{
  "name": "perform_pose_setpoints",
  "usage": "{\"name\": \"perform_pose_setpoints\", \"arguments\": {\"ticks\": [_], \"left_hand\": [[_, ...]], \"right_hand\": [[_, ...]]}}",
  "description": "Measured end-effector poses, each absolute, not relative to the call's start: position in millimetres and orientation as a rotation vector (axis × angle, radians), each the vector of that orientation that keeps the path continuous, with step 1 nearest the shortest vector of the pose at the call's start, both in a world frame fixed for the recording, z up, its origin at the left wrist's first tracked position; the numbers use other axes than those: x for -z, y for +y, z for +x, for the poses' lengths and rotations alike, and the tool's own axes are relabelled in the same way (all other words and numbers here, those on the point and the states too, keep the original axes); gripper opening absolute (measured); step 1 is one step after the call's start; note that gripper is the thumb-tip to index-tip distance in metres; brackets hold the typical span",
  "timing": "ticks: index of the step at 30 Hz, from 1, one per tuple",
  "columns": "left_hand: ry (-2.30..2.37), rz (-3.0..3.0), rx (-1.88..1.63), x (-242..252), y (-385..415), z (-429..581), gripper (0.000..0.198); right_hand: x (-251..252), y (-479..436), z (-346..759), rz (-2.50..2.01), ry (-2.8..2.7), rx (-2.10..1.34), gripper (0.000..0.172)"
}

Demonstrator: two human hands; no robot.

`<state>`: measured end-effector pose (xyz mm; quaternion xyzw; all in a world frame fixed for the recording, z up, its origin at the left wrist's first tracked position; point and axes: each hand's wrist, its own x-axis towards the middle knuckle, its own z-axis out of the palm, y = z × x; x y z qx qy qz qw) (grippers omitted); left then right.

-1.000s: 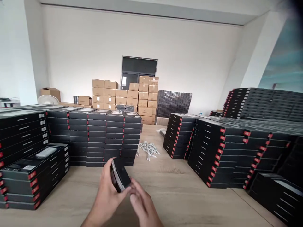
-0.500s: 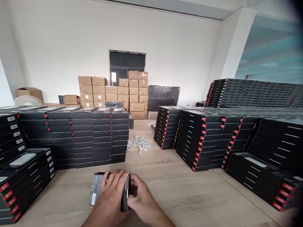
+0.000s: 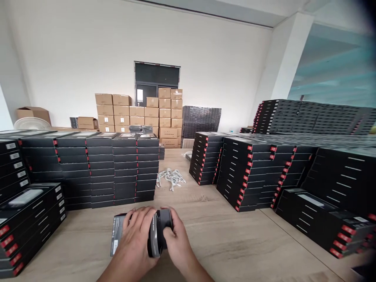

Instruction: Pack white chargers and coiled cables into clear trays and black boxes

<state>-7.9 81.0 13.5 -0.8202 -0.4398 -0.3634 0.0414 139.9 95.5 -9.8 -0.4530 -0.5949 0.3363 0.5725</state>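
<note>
A black box (image 3: 116, 232) with a grey printed face and a white label is tilted just above or on the table, low in the middle of the view. My left hand (image 3: 135, 235) lies across it with its fingers wrapped over the top. At the box's right end a dark piece (image 3: 164, 219) sticks out; whether it is an inner tray or an end flap I cannot tell. My right hand (image 3: 179, 239) pinches that piece, thumb in front and fingers behind. Beyond my hands, a bunch of white cables (image 3: 173, 178) rests on the table.
Stacked black boxes (image 3: 123, 168) stand at the left, with a lower stack (image 3: 41, 211) nearer me. More black stacks (image 3: 235, 172) line the right side of the wooden table (image 3: 223, 239). Brown cartons (image 3: 136, 117) are piled by the far wall.
My right hand has moved slightly right from the box's end, and more of the dark piece shows between my hands. The left hand keeps its hold. The view has shifted a little.
</note>
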Motion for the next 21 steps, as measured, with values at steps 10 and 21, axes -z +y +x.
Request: {"name": "perform_pose_setpoints", "arguments": {"ticks": [10,21], "left_hand": [[-1.402,-2.253,1.073,2.8,89.9,-12.6,0.081],[-1.816,-2.237,0.737,17.3,105.3,-57.8,0.083]], "right_hand": [[8.9,98.0,140.1,-1.153,-1.682,-0.709,0.027],[2.1,115.8,173.6,-1.090,-0.954,-1.281,0.020]]}}
